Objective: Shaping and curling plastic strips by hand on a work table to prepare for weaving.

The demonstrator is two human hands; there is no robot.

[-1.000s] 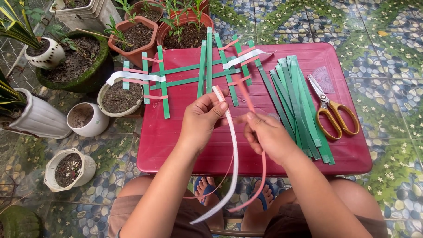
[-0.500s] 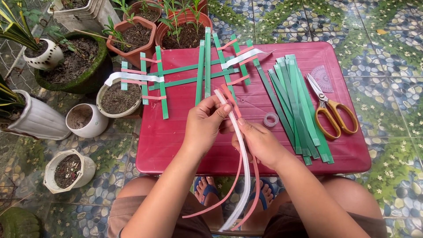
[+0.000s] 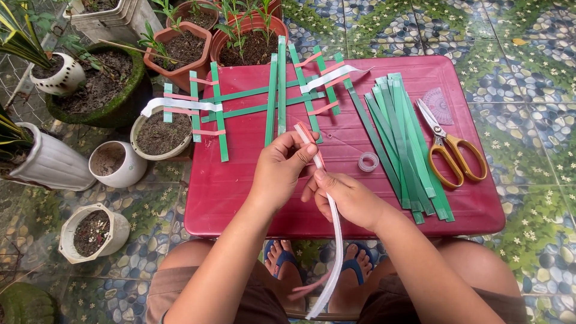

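Left hand point(image 3: 282, 165) and right hand point(image 3: 345, 195), centre frame, pinch white strip point(image 3: 333, 240) with pink strip point(image 3: 309, 287) over red tabletop point(image 3: 240, 198); best kept flat, edges aligned.

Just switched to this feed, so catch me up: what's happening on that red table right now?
A person seated at the low red plastic table pinches a long white strip and a pink strip together with both hands, the left hand above the right hand. The strips' free ends hang down past the table edge. Ahead lies a partly woven lattice of green strips. To the right are a bundle of loose green strips, a small clear tape roll and yellow-handled scissors.
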